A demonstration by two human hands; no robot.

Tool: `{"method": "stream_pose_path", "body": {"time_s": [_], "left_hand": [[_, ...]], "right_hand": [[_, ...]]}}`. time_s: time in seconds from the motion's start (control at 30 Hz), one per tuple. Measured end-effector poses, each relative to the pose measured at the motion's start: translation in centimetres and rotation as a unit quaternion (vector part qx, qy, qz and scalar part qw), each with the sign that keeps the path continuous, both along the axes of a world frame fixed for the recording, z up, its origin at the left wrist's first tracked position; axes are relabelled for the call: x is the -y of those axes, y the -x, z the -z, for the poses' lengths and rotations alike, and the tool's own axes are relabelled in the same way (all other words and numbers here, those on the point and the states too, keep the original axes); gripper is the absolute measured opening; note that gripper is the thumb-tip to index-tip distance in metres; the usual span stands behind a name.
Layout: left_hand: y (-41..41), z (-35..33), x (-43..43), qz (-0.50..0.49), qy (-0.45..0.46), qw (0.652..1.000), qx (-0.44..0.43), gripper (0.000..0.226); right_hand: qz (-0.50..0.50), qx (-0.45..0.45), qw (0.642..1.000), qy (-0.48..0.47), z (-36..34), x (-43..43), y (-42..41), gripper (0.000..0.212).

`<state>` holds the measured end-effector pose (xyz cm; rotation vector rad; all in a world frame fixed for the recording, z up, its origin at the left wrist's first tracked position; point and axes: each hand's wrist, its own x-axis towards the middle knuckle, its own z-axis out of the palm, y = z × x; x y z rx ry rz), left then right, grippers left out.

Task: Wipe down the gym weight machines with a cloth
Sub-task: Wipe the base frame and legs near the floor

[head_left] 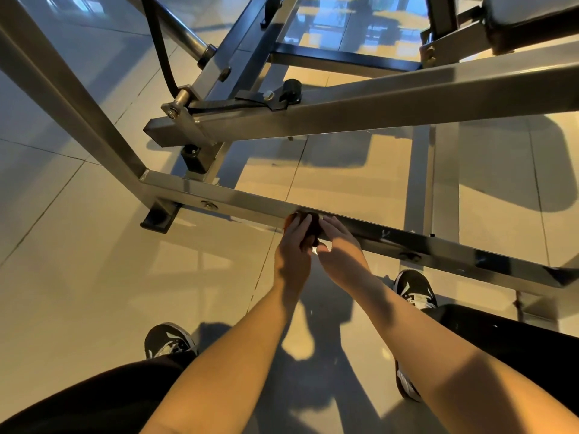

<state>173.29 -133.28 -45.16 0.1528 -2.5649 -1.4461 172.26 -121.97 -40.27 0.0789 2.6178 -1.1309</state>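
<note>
A dark, bunched cloth (311, 228) lies against the low silver base bar (238, 200) of the weight machine, close to the floor. My left hand (293, 250) holds the cloth from the left, fingers curled over it. My right hand (340, 249) reaches in from the right, its fingers touching the cloth and the bar's near side. Most of the cloth is hidden between the two hands.
A second silver beam (360, 104) with a black bracket and roller crosses above the base bar. A slanted upright (72, 98) rises at left. A black pad (532, 23) sits top right. My two black sneakers (169, 341) stand on the glossy tile floor (94, 277).
</note>
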Motion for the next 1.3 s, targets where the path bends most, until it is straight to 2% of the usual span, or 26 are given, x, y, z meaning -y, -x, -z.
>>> {"method": "stream_pose_path", "body": {"time_s": [0.07,0.13,0.2,0.27,0.33,0.4,0.5,0.63,0.8,0.9,0.93,1.1,1.17,1.3], "left_hand": [[0.0,-0.9,1.2,-0.017,-0.031,0.999,0.012,0.035],[-0.4,-0.9,2.8,-0.084,-0.062,0.994,0.026,0.032],[-0.6,0.1,4.0,-0.182,-0.101,0.976,0.069,0.035],[-0.4,0.6,4.5,-0.237,-0.165,0.949,0.128,0.037],[0.1,0.9,4.4,-0.223,-0.215,0.939,0.151,0.043],[0.3,0.2,3.3,-0.179,-0.242,0.944,0.139,0.041],[-0.4,-0.4,1.2,-0.142,-0.216,0.959,0.115,0.033],[-1.2,-0.7,-1.0,-0.091,-0.204,0.963,0.154,0.029],[-0.3,-0.4,1.4,-0.117,-0.243,0.952,0.147,0.029],[1.3,0.3,3.2,-0.216,-0.306,0.912,0.17,0.037],[1.4,0.2,3.1,-0.225,-0.308,0.909,0.171,0.038],[-0.7,-1.0,-0.4,-0.123,-0.255,0.95,0.133,0.027],[-0.7,-0.8,-0.5,-0.115,-0.248,0.951,0.145,0.027],[0.1,0.0,1.9,-0.138,-0.305,0.928,0.163,0.031]], "right_hand": [[-0.025,-0.005,1.0,-0.015,0.2,-0.4,-0.2,0.056],[-0.035,-0.008,0.999,-0.02,0.3,-0.5,-0.3,0.056],[-0.051,-0.016,0.998,-0.023,0.4,-0.1,-0.4,0.055],[-0.055,-0.016,0.998,-0.022,0.4,0.3,-0.5,0.054],[-0.056,-0.012,0.998,-0.021,0.2,0.5,-0.4,0.054],[-0.052,-0.01,0.998,-0.02,0.1,0.5,-0.2,0.055],[-0.044,-0.005,0.999,-0.016,0.1,0.2,-0.4,0.056],[-0.04,-0.005,0.999,-0.012,0.3,0.3,-0.9,0.058],[-0.045,0.013,0.999,-0.002,0.2,-0.3,-0.6,0.059],[-0.051,0.009,0.999,-0.011,0.4,-0.2,-0.7,0.057],[-0.049,0.009,0.999,-0.012,0.5,-0.1,-0.8,0.057],[-0.037,0.0,0.999,-0.011,0.5,0.1,-0.8,0.059],[-0.035,0.002,0.999,-0.01,0.5,0.0,-0.8,0.06],[-0.034,0.008,0.999,0.004,0.5,-0.2,-0.9,0.058]]}}
